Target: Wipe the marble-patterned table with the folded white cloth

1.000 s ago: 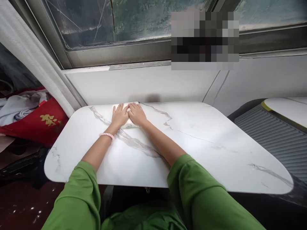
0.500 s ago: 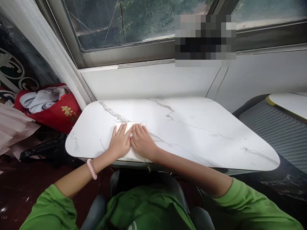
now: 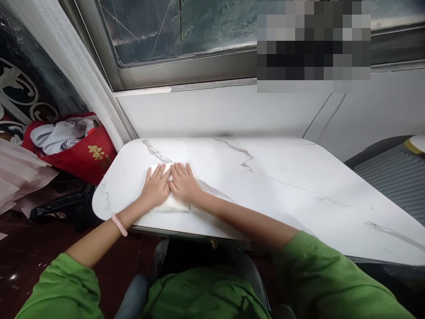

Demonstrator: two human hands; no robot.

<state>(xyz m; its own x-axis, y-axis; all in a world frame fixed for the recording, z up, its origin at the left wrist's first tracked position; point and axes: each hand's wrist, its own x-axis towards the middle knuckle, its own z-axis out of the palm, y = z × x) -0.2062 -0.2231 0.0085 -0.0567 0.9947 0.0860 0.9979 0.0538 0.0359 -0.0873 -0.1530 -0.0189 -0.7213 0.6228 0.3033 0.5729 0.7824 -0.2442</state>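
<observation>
The left hand and right hand lie side by side, grip open and flat, on a folded white cloth directly under the palms on the marble bench — seemingly soft, light, apt to slide — probably best pinched at its wrist-side edge.

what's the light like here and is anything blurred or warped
Head view: even daylight, no glare on the table; faint shadow under the left hand and right hand on the white cloth; focus sharp, corners stretched by the wide lens; pixelated block upper right.
</observation>
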